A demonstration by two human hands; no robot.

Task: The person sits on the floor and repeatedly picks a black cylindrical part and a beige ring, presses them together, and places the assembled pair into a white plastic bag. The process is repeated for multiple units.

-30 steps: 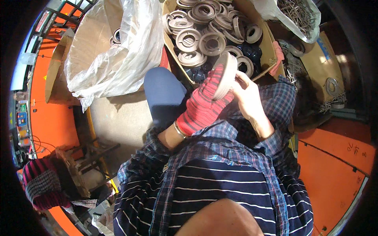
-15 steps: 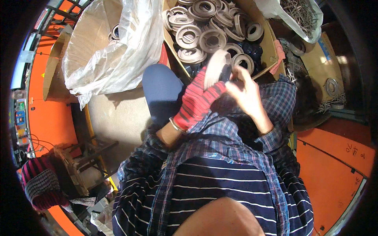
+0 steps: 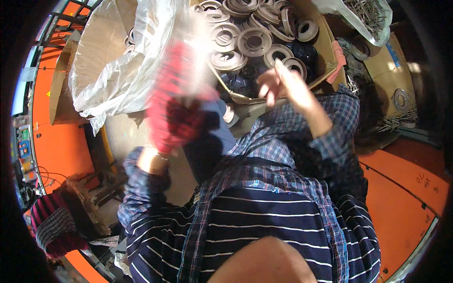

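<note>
My left hand [image 3: 174,104], in a red and black striped glove, is smeared by motion between the plastic-lined box and the box of rings. A pale blurred metal ring [image 3: 192,52] shows at its fingers, which are closed on it. The glare and blur hide the ring's details. My bare right hand [image 3: 295,89] hangs over the near edge of the open cardboard box [image 3: 325,70], fingers loosely bent and apart, holding nothing. Several grey flanged metal rings [image 3: 255,41] lie heaped in that box, with dark parts [image 3: 238,82] under and beside them.
At the left stands a cardboard box lined with clear plastic [image 3: 108,80], a few rings inside. A bag of metal pins [image 3: 365,21] is at the upper right. Orange panels [image 3: 401,193] flank both sides. A striped knitted cloth [image 3: 54,226] lies at lower left.
My left hand has swung left and slightly up with the ring, away from my right hand. My right hand has let go of the ring and stays over the box edge.
</note>
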